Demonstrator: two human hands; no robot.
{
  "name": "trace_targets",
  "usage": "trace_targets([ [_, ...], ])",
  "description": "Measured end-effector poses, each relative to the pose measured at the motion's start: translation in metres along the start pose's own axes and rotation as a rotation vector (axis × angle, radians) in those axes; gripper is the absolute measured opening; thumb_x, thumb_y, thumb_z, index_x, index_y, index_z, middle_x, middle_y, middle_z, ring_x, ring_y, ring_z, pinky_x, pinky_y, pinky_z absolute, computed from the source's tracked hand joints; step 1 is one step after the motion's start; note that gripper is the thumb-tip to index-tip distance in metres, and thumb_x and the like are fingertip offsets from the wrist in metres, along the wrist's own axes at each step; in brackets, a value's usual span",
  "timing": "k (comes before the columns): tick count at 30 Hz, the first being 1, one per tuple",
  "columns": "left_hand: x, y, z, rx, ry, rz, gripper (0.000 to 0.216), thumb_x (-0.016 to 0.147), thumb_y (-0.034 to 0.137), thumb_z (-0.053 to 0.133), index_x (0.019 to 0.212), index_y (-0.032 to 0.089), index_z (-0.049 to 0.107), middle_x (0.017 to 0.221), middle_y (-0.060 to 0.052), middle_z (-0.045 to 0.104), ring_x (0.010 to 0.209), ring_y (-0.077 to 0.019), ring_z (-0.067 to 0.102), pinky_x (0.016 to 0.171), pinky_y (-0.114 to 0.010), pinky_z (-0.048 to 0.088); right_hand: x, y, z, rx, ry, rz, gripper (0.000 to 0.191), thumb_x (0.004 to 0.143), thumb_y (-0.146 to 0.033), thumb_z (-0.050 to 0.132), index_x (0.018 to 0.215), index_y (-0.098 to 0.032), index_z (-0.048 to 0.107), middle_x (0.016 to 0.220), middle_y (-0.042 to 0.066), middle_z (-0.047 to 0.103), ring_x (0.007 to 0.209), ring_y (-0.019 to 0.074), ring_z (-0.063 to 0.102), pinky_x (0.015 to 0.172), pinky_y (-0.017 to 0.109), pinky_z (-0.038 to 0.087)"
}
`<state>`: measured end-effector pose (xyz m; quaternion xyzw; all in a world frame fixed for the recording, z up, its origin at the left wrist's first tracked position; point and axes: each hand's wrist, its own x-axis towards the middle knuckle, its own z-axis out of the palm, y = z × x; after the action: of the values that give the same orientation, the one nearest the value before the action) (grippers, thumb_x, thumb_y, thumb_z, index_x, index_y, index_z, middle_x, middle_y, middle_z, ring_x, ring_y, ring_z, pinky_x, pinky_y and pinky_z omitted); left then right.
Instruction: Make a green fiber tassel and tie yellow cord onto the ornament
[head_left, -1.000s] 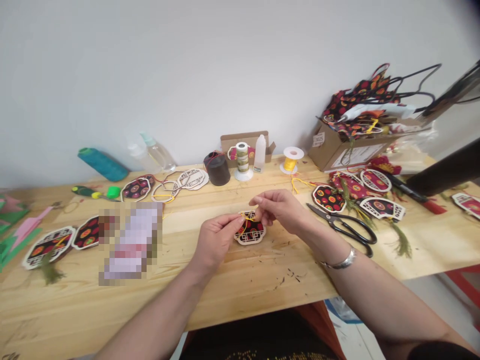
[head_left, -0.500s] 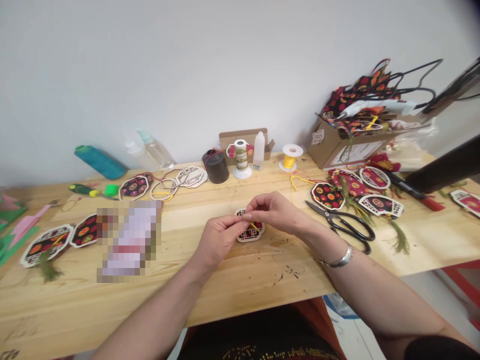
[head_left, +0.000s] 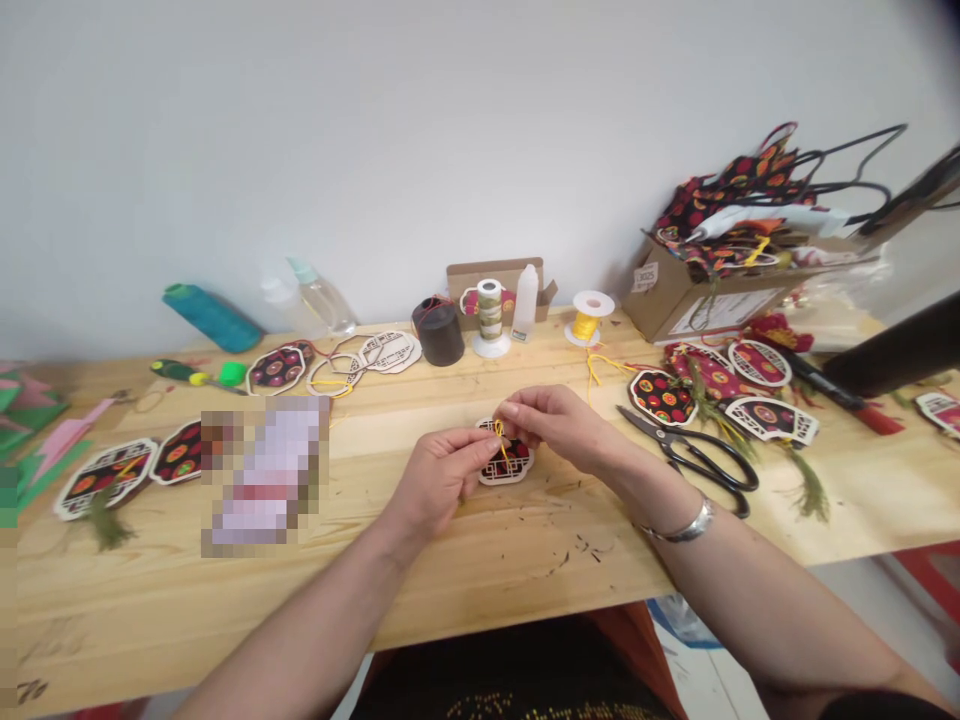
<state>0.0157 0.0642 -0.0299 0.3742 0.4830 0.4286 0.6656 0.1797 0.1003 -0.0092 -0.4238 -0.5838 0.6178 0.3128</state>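
Between my hands on the table lies a small scalloped ornament (head_left: 513,474), a pale lattice frame over dark red and black patterned fabric. A thin yellow cord (head_left: 501,430) forms a small loop above its face. My left hand (head_left: 442,468) pinches the cord between thumb and forefinger at the ornament's left side. From the upper right, my right hand (head_left: 553,418) has its fingertips closed right by the loop, seemingly on the cord, though the contact is partly hidden. Both hands cover parts of the ornament's edge.
Black-handled scissors (head_left: 697,450) lie to the right, beside finished-looking ornaments with green tassels. Along the wall stand a yellow cord spool (head_left: 589,320), a black thread cone (head_left: 439,332) and a full cardboard box (head_left: 675,290). A pixelated patch (head_left: 270,480) covers something at left.
My fingertips have drawn slightly apart, and a yellow loop now shows between them. The view has shifted a little, so the table's things appear farther right.
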Motion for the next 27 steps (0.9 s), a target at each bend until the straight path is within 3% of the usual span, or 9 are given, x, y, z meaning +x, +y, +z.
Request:
trace_targets([
  [4, 0.0016, 0.0006, -0.0007, -0.075, 0.102, 0.025, 0.02, 0.059, 0.029, 0.078, 0.069, 0.013, 0.073, 0.04, 0.007, 0.043, 0.035, -0.0011, 0.026, 0.036, -0.018, 0.014, -0.0014, -0.0033, 0.0017, -0.049, 0.07, 0.016, 0.024, 0.074, -0.034, 0.064, 0.066, -0.012, 0.062, 0.057, -0.002, 0.053, 0.052, 0.0073, 0.043, 0.052, 0.023, 0.035],
  [7, 0.003, -0.0003, -0.0023, -0.093, 0.138, 0.042, 0.019, 0.061, 0.029, 0.077, 0.069, 0.012, 0.072, 0.039, 0.007, 0.042, 0.035, -0.0015, 0.027, 0.036, -0.018, 0.015, -0.003, -0.0052, 0.0035, -0.103, 0.003, 0.078, 0.022, 0.07, -0.033, 0.067, 0.067, -0.011, 0.067, 0.057, -0.001, 0.058, 0.053, 0.0081, 0.045, 0.053, 0.023, 0.036],
  [15, 0.0042, 0.0014, -0.0034, -0.13, 0.139, 0.043, 0.018, 0.061, 0.027, 0.077, 0.067, 0.011, 0.071, 0.04, 0.007, 0.043, 0.036, -0.0011, 0.027, 0.036, -0.017, 0.016, -0.0019, 0.0015, 0.0049, -0.095, -0.133, 0.101, 0.019, 0.071, -0.028, 0.066, 0.072, -0.01, 0.07, 0.066, 0.003, 0.065, 0.056, 0.0093, 0.049, 0.057, 0.024, 0.039],
  [22, 0.0036, 0.0008, -0.0027, -0.144, 0.129, 0.013, 0.019, 0.059, 0.026, 0.078, 0.068, 0.011, 0.071, 0.041, 0.007, 0.044, 0.036, -0.0007, 0.026, 0.035, -0.017, 0.014, -0.0023, -0.0047, 0.0022, -0.152, -0.014, 0.079, 0.029, 0.073, -0.036, 0.066, 0.057, -0.012, 0.063, 0.051, -0.002, 0.053, 0.051, 0.0072, 0.043, 0.051, 0.022, 0.034],
  [27, 0.0037, 0.0, -0.0026, -0.123, 0.14, 0.018, 0.018, 0.06, 0.027, 0.077, 0.068, 0.011, 0.072, 0.039, 0.007, 0.043, 0.035, -0.001, 0.026, 0.035, -0.017, 0.015, -0.003, -0.0026, 0.0036, -0.081, -0.057, 0.14, 0.034, 0.069, -0.044, 0.069, 0.063, -0.011, 0.066, 0.056, 0.001, 0.059, 0.051, 0.0071, 0.045, 0.049, 0.022, 0.034],
])
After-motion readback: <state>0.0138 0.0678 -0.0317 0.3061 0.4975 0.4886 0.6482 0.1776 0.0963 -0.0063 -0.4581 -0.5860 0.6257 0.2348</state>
